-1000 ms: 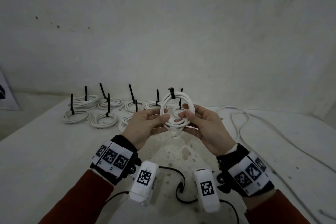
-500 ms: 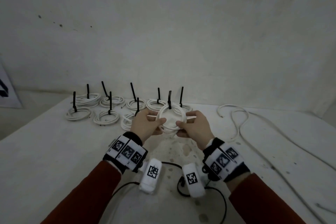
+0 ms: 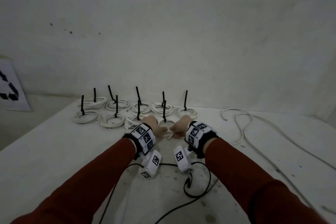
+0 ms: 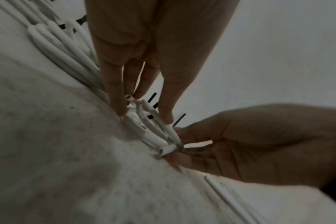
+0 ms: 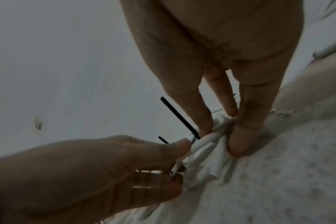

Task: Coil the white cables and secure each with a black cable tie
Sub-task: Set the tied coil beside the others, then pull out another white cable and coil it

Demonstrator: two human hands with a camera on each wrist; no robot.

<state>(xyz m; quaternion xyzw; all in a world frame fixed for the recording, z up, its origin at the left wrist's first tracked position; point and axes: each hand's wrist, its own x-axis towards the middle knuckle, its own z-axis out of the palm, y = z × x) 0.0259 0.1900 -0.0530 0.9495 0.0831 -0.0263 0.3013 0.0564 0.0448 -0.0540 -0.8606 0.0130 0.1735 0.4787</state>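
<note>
The tied coil [image 3: 166, 123] lies flat on the table [image 3: 54, 160], its black cable tie [image 3: 164, 111] standing upright at the edge of it that faces the wall. It sits in the front row of finished coils [image 3: 116, 114], at that row's right end. Both hands pinch the coil's near rim: the left hand [image 3: 154, 127] from the coil's left, the right hand [image 3: 181, 126] from its right, fingertips nearly meeting. Neither is nearer; the coil lies straight ahead between them. To my eye it is being set down, so the fingers need only let go. Well right of the coil, a loose white cable [image 3: 243, 123] snakes along the table, closer to the right hand, likely next.
</note>
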